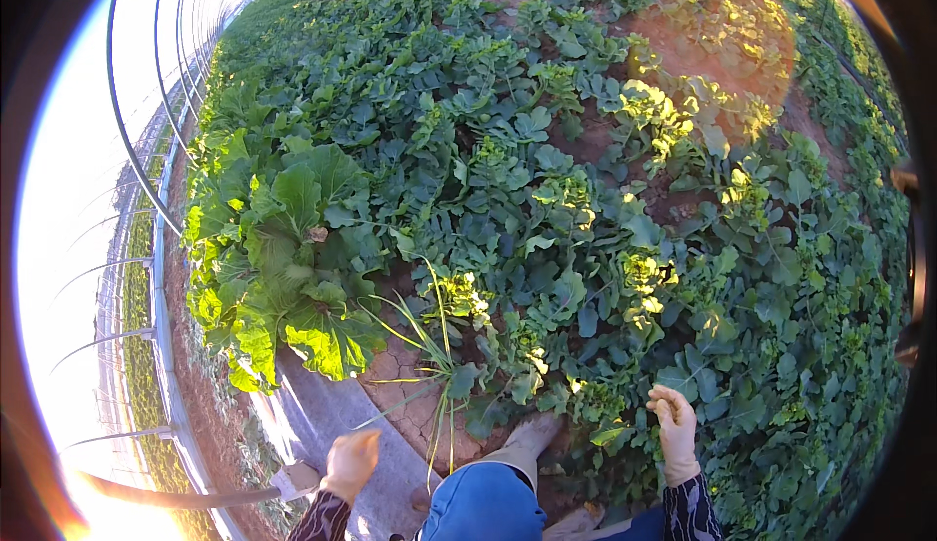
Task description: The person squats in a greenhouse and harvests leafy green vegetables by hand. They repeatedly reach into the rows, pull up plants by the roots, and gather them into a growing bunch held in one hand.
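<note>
My left hand (353,460) is a blurred, curled shape above a grey ground sheet (333,402); nothing shows in it, though its palm side is hidden. Over the leafy plants at the lower right, my right hand (675,427) is raised with its fingers curled in and no object visible. Broad-lobed green leaves (703,376) lie just beyond it. Between the hands are my blue-clad knee (483,504) and a muddy pale boot (531,438). A clump of long, narrow-leaved plants (439,362) rises from cracked soil (392,395) ahead of the knee.
A large, wide-leaved green plant (300,248) grows at the left, beside the dense leafy crop (476,138). Curved hoops (135,160) and a long rail (162,365) line the left side. Close to my left hand, a curved pipe (198,501) ends at a pale block (296,480).
</note>
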### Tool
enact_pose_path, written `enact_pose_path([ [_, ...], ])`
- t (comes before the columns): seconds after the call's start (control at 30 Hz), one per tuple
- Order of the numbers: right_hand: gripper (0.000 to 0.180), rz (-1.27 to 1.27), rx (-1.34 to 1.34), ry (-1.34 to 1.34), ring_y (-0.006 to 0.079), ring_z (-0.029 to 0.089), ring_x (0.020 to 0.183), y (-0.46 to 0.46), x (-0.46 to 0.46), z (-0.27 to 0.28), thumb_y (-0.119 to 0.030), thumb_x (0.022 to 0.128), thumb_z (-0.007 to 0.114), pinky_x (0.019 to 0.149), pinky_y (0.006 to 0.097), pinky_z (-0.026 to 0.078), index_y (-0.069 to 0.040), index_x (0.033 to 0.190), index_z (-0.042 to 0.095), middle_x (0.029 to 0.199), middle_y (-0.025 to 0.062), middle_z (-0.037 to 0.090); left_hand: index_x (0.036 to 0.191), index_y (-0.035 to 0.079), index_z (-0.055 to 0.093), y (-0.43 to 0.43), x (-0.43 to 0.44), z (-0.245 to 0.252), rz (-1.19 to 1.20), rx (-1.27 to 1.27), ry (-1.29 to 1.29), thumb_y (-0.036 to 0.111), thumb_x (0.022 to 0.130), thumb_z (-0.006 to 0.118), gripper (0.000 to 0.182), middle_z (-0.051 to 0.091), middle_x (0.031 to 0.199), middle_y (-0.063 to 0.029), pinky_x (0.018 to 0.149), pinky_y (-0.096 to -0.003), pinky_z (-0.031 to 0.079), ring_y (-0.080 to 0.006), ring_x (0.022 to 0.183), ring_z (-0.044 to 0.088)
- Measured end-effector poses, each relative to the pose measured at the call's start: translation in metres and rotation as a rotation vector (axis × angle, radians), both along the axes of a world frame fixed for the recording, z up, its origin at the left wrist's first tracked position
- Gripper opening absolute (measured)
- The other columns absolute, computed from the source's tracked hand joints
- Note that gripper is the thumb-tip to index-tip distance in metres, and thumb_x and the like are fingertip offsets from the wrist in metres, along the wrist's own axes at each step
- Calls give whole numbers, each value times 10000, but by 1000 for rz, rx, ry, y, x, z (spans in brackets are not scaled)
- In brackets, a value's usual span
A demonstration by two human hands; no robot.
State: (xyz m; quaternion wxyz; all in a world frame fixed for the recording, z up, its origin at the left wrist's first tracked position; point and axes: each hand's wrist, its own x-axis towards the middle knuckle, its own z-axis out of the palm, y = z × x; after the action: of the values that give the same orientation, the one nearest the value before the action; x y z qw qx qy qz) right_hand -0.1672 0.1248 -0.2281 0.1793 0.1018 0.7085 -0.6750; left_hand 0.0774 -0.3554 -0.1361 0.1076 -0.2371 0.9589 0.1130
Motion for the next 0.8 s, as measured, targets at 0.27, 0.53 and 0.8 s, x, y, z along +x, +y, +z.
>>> enact_pose_path([
  [0.27,223,-113,111,10,150,636,827,7,-2,14,45,929,485,768,254,501,45,1121,596,982,106,662,1025,115,711,23,-378,-83,-394,420,190,129,875,591,192,708,934,-119,783,-363,523,-297,852,667],
  [0.53,230,-148,72,-23,157,650,829,-21,8,3,51,920,488,767,255,516,50,1116,609,964,114,672,1243,15,574,20,-437,-153,-523,-60,-417,323,932,505,443,619,1162,-195,962,-367,446,-324,1154,556],
  [0.8,224,-135,39,-46,161,651,834,-31,10,-3,48,924,498,780,260,518,46,1117,612,982,118,670,994,125,741,-10,-454,-142,-705,-404,-577,246,869,526,276,722,1018,-57,862,-368,438,-231,1005,663],
])
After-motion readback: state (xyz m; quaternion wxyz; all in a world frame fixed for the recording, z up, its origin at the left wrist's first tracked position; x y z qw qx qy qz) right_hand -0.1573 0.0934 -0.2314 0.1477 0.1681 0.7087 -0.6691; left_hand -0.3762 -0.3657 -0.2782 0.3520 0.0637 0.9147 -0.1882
